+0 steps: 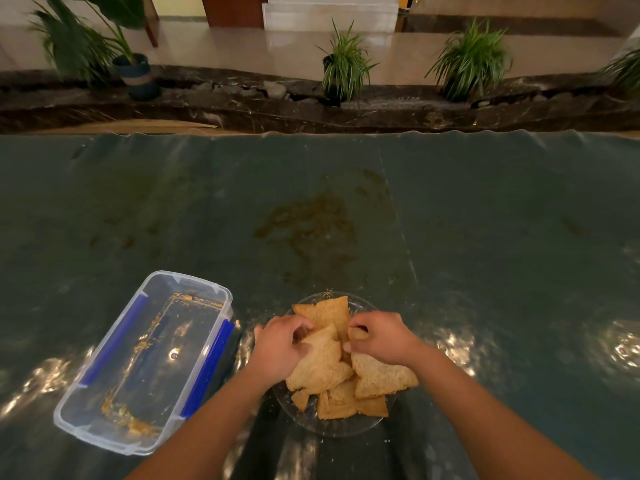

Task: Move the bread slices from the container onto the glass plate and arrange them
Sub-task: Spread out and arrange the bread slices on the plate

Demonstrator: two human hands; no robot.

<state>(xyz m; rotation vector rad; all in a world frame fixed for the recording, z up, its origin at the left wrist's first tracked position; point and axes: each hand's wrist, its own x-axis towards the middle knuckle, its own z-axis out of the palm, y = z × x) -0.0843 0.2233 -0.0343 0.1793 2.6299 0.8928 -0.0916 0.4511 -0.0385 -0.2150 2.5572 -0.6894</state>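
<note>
Several triangular toasted bread slices (379,377) lie piled on a round glass plate (337,429) near the table's front edge. My left hand (277,346) rests on the left of the pile, its fingers curled onto a slice (320,363). My right hand (381,337) is on the right side, fingers pinching the edge of a slice in the middle of the pile. To the left of the plate stands a clear plastic container (145,362) with blue clips, holding only crumbs.
The table is covered with a dark green shiny sheet (485,237) bearing a brownish stain at its middle. Beyond the far edge run a dark stone ledge and several potted plants (343,64).
</note>
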